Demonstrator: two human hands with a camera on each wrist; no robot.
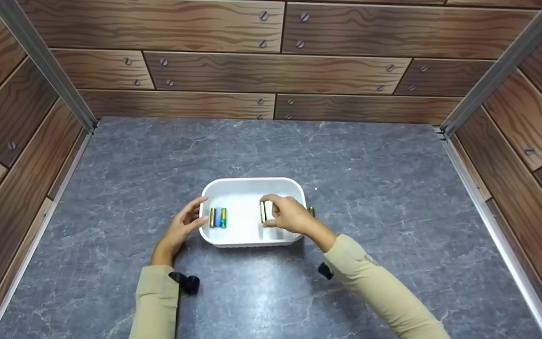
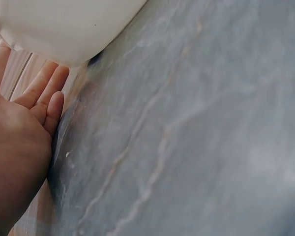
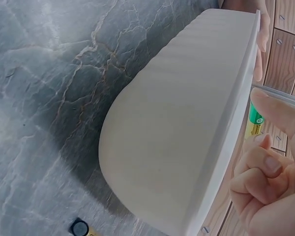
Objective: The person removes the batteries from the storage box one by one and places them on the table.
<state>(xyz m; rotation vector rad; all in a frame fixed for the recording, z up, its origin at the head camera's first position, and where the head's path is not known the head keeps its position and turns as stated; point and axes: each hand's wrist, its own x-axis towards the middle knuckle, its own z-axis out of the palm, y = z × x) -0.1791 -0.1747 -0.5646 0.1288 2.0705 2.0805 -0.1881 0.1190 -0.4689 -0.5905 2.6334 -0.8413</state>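
Note:
A white plastic tub (image 1: 243, 188) sits on the grey marbled surface. My left hand (image 1: 184, 226) is at the tub's left side, fingers extended and spread, with thumb and index tip at the rim. In the left wrist view, the palm of my left hand (image 2: 19, 142) faces up beside the tub's underside (image 2: 64, 29). Over the tub's right half, my right hand (image 1: 292, 215) pinches a battery (image 1: 263, 212) upright between thumb and index finger. The right wrist view shows this battery (image 3: 255, 118) as green and gold. Inside the tub at left, a blue battery (image 1: 218, 217) stands between two others.
Just outside the tub's right wall lies another battery (image 1: 312, 212), dark and gold, partly hidden by the right wrist. Wood-patterned panels (image 1: 271, 70) wall the back and both sides. A black wrist camera (image 1: 188, 284) is strapped to the left sleeve.

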